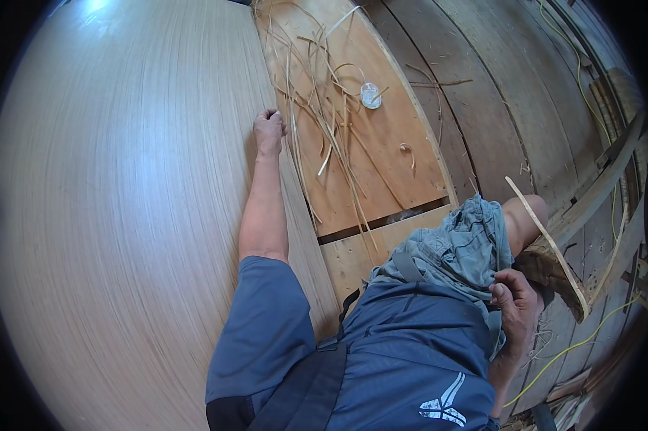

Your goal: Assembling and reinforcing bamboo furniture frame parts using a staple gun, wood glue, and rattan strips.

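Observation:
My left hand (268,131) is stretched forward, closed in a fist at the right edge of a large wood-grain panel (137,187). Its fingers curl out of sight, so whether anything is inside them is hidden. Just right of it, thin pale wood strips (331,122) lie tangled on a lower plywood board (403,176). My right hand (514,302) is back beside my hip, thumb and fingers curled together against the green shorts (446,248). What it pinches, if anything, cannot be made out.
A small clear round dish (370,95) and a curled shaving (408,149) lie on the plywood. Plank flooring (496,93) runs along the right. By my right leg a rough wood piece (553,266) sticks up, with a yellow cord (575,346) behind it.

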A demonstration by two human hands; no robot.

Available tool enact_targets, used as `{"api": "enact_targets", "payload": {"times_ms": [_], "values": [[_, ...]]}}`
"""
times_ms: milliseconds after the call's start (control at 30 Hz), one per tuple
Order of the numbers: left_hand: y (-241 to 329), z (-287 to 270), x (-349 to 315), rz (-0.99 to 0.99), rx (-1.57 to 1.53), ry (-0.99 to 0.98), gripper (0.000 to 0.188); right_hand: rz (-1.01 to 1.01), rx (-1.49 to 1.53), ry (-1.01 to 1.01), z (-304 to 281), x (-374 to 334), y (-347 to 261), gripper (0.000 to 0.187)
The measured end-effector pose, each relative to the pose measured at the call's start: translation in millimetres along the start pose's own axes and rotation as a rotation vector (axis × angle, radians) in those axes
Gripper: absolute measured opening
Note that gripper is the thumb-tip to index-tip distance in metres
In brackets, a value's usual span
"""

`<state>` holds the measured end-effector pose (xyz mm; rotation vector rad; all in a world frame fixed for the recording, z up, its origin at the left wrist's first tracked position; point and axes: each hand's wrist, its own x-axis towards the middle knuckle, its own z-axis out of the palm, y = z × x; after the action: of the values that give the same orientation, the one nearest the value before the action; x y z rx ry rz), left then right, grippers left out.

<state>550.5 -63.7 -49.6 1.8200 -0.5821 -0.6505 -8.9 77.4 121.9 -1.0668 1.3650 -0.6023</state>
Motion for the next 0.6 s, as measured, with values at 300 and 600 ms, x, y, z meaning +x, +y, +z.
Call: {"api": "enact_targets", "payload": {"times_ms": [300, 600], "values": [[-4, 50, -27, 0.326, 0.78, 0.086, 0.028, -0.023, -0.014, -0.026, 0, 3, 8, 0.02], [-32, 83, -71, 0.113, 0.854, 0.05, 0.042, -0.001, -0.012, 0.011, -5, 1, 9, 0.019]]}}
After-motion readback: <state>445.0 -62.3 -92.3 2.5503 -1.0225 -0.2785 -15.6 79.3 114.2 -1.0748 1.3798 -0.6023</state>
